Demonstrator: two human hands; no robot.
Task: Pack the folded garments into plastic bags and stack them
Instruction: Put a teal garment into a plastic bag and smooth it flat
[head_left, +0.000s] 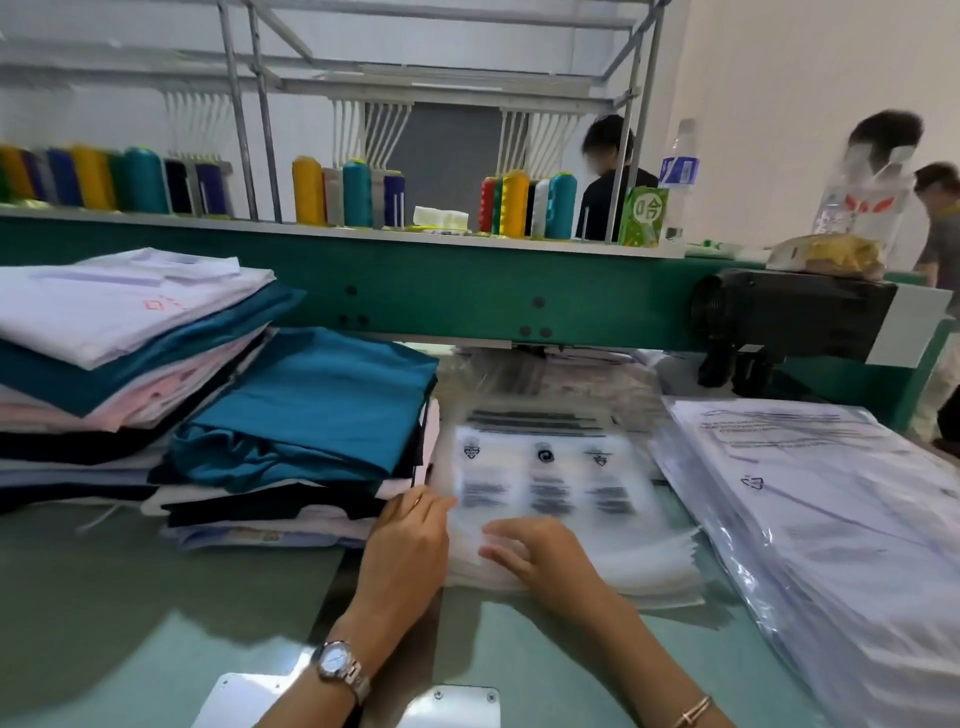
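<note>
On the green table (156, 597), the right hand (530, 556) lay with its grip open, fingers spread on the stack of plastic bags (545, 467) at centre. The left hand (410, 540) curled at the stack's left edge, its grip too blurred to tell. Folded garments (311, 405) lay just left.

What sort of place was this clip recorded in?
Probably a garment workshop's embroidery and packing area: coloured thread cones line the shelf of a green embroidery machine, folded garments are stacked on the table, and printed plastic bags lie piled beside them.
</note>
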